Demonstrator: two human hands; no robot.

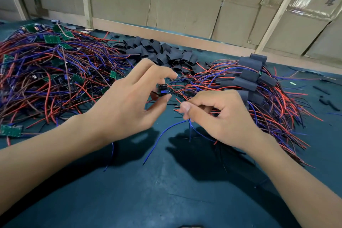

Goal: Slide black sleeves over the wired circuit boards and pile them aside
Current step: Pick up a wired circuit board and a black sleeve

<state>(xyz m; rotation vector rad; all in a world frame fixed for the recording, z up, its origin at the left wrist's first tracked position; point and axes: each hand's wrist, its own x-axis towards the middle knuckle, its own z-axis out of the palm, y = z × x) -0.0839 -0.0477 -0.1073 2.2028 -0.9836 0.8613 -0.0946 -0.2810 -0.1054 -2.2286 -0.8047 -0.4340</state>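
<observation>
board in the left hand: thumb below and fingers above pinch a small circuit board with dark and blue parts on it, held just above the dark green mat. the right hand has its fingers curled round the board's thin wires, thumb pressed against the forefinger; blue leads trail down from it to the mat. no sleeve is on this board yet. loose black sleeves lie heaped behind the hands, bare wired boards sprawl to the left, and sleeved ones are stacked to the right.

the board looks light and rigid, probably best held by its edges, since the soldered parts and wire joints could be strained by a hard tug. the wires seem limp and springy, likely to splay, so bunching them close to the board should help them enter a sleeve. the sleeves look soft, flattened and thin-walled; each will likely need squeezing at its creases to open its mouth.
</observation>
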